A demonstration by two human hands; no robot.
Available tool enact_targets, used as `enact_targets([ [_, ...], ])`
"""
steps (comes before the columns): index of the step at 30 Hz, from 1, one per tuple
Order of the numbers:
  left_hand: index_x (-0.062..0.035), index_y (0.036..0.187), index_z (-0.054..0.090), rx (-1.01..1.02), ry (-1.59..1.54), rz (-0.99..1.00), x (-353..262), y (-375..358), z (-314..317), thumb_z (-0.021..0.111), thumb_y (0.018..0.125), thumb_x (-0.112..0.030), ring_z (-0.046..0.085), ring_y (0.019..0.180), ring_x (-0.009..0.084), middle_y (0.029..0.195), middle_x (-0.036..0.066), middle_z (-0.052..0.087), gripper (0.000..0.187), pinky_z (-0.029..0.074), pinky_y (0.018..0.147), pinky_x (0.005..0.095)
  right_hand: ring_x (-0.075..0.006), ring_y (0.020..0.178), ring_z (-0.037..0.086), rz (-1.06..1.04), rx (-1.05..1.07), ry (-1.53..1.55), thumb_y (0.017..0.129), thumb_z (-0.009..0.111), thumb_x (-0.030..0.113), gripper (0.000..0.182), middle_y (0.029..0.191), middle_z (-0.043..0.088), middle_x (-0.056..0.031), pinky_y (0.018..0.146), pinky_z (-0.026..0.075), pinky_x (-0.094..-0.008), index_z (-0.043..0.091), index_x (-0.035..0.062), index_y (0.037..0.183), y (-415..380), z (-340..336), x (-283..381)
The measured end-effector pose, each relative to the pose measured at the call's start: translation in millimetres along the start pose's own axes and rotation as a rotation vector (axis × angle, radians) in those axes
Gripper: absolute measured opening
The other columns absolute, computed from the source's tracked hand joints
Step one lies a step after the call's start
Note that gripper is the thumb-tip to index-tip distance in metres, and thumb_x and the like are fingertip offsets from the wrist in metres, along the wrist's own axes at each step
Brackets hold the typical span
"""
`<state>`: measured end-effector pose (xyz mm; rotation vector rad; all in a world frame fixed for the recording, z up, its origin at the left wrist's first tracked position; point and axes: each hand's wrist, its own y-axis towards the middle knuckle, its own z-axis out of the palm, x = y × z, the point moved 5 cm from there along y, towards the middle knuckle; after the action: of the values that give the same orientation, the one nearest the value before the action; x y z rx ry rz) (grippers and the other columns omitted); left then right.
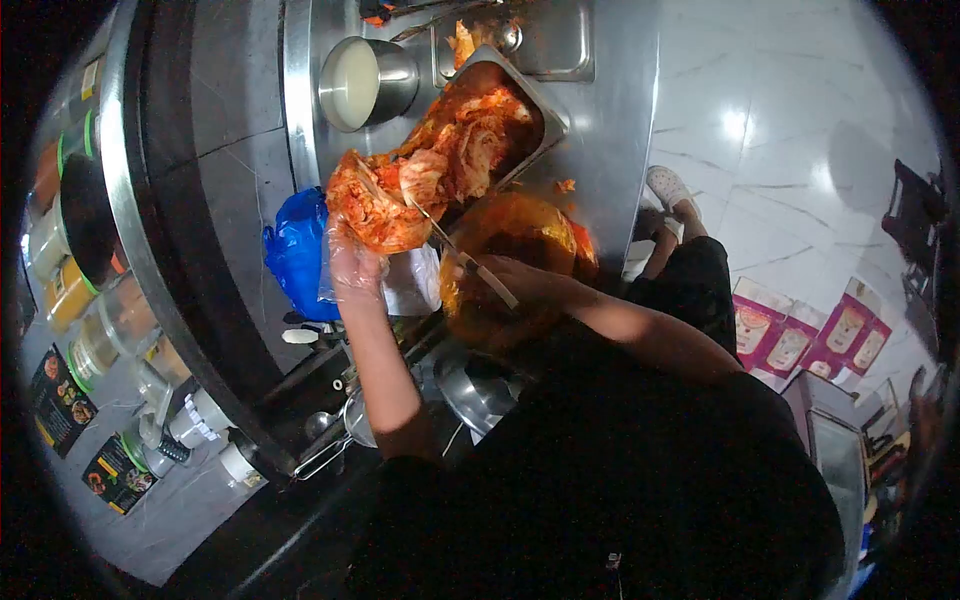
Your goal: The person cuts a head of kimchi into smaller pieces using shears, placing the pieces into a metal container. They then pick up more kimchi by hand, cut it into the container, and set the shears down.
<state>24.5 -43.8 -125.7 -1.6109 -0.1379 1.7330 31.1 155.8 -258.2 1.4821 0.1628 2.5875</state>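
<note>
A large piece of red-marinated meat (385, 205) is gripped from below by my left hand (355, 262), which wears a clear plastic glove. My right hand (505, 280) holds a knife (495, 284) with a pale handle. Its thin blade points up and left, the tip at the edge of the meat. More red-coated meat (480, 140) lies along a rectangular steel pan (552, 122), right beside the held piece. Around my right hand is a round, see-through orange-stained bowl (510, 225).
A steel pot (400, 80) of whitish liquid stands on the metal counter (625, 100). Left of my hand is a blue plastic bag (298, 260). A steel bowl (478, 390) sits close to my body. Jars (90, 340) line the far left; flattened cartons (800, 335) lie on the floor.
</note>
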Motion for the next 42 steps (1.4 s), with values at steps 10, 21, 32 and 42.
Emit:
enact_targets([
  [10, 0.0009, 0.14, 0.048, 0.05, 0.04, -0.033, -1.2, 6.4, -22.4, 0.054, 0.102, -0.02, 0.055, 0.129, 0.0335, 0.141, 0.018, 0.055, 0.044, 0.046, 0.111, 0.0512, -0.0199, 0.078, 0.066, -0.094, -0.147, -0.003, 0.097, 0.065, 0.033, 0.029, 0.086, 0.069, -0.0057, 0.066, 0.052, -0.0392, 0.067, 0.0051, 0.103, -14.3, -30.2, 37.9],
  [21, 0.0002, 0.141, 0.048, 0.062, 0.041, 0.024, 5.9, 3.0, -11.8, 0.055, 0.101, -0.02, 0.056, 0.127, 0.033, 0.141, 0.018, 0.055, 0.045, 0.047, 0.109, 0.05, -0.033, 0.074, 0.068, 0.166, -0.188, -0.287, 0.101, 0.057, 0.043, 0.037, 0.087, 0.067, -0.0213, 0.064, 0.051, -0.0431, 0.068, 0.016, 0.122, -11.9, -11.9, 33.3],
  [32, 0.0032, 0.141, 0.046, 0.136, 0.044, -0.029, 12.3, -9.2, 5.4, 0.052, 0.103, -0.021, 0.056, 0.128, 0.0338, 0.14, 0.02, 0.055, 0.046, 0.046, 0.11, 0.0505, -0.031, 0.079, 0.07, 0.317, -0.336, -0.048, 0.097, 0.064, 0.042, 0.033, 0.089, 0.068, -0.0197, 0.07, 0.052, -0.044, 0.066, 0.0108, 0.107, -4.1, -16.1, 61.0],
  [42, 0.0017, 0.143, 0.045, 0.091, -0.12, -0.029, 15.5, 0.0, -18.6, 0.056, 0.099, -0.025, 0.055, 0.128, 0.0352, 0.143, 0.02, 0.054, 0.052, 0.045, 0.11, 0.0531, -0.0119, 0.078, 0.065, 0.246, -0.004, 0.939, 0.104, 0.053, 0.034, 0.032, 0.09, 0.066, 0.0009, 0.068, 0.052, -0.0298, 0.065, 0.0076, 0.118, -22.4, 0.4, -30.0],
])
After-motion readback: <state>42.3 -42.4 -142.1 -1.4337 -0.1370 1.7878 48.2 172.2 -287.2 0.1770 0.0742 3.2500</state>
